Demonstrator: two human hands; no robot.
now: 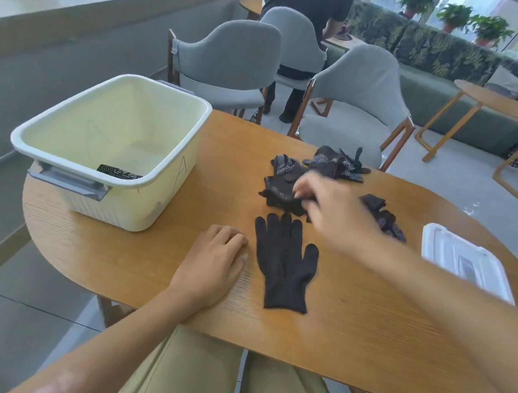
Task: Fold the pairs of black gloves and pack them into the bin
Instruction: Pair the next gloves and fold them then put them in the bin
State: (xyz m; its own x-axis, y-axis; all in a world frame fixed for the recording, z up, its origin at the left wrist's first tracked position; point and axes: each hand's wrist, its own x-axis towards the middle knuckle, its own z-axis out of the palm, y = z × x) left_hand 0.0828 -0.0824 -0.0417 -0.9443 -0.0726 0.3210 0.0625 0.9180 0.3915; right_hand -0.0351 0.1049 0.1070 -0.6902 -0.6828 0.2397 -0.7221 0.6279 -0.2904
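While left hand (215,258) rests flat, fingers relaxed, near front table (365,333) edge beside flat glove (285,265), right hand (331,210) pinches glove pile (285,183) mid-table; bin (110,148) at left edge.

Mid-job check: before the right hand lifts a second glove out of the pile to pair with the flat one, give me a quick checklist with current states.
1. Flat glove spread on the table, fingers pointing away: ok.
2. Left hand rests on the table beside the flat glove, clear of it: ok.
3. Right hand has a grip on one glove in the pile: cannot tell, motion blur.
4. Only one glove will come up: cannot tell, the pile is tangled.
5. Bin open with room left, one folded pair inside: ok.
6. White lid away from the folding spot: ok.
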